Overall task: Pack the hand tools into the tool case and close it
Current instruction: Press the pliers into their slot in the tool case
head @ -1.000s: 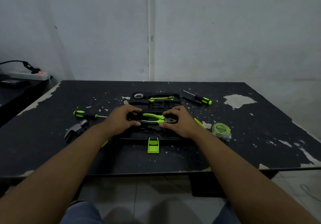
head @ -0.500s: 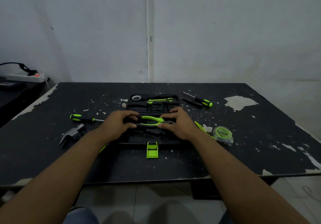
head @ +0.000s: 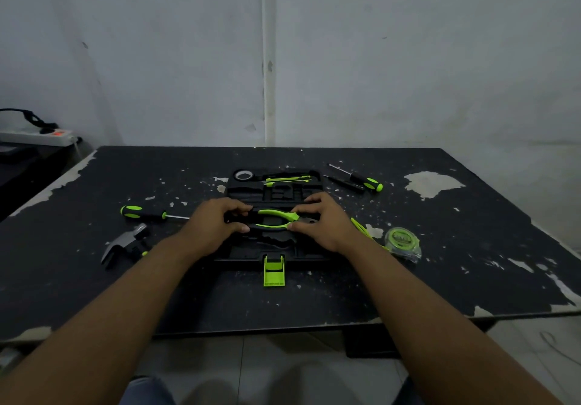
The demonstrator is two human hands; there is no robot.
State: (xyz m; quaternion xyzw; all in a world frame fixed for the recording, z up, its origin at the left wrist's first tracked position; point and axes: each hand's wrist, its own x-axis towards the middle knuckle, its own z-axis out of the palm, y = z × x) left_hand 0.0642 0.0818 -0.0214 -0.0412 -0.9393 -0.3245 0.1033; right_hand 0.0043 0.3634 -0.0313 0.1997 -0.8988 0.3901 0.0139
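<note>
An open black tool case (head: pixel 276 192) with a green latch (head: pixel 274 271) lies in the middle of the table. Green-and-black pliers (head: pixel 275 219) lie across its near half. My left hand (head: pixel 212 227) pinches the handle end of the pliers. My right hand (head: pixel 323 222) pinches the jaw end. A roll of tape (head: pixel 243 175) and a green utility knife (head: pixel 287 179) sit in the far half of the case.
Left of the case lie a green-handled screwdriver (head: pixel 147 212) and a hammer (head: pixel 125 242). Two screwdrivers (head: pixel 356 179) lie at the back right, a green tape measure (head: pixel 402 239) to the right. The black table (head: pixel 471 247) has chipped paint. A power strip (head: pixel 34 135) sits far left.
Both hands have stayed on the pliers over the case; the pliers shifted only slightly. The head camera has moved a little.
</note>
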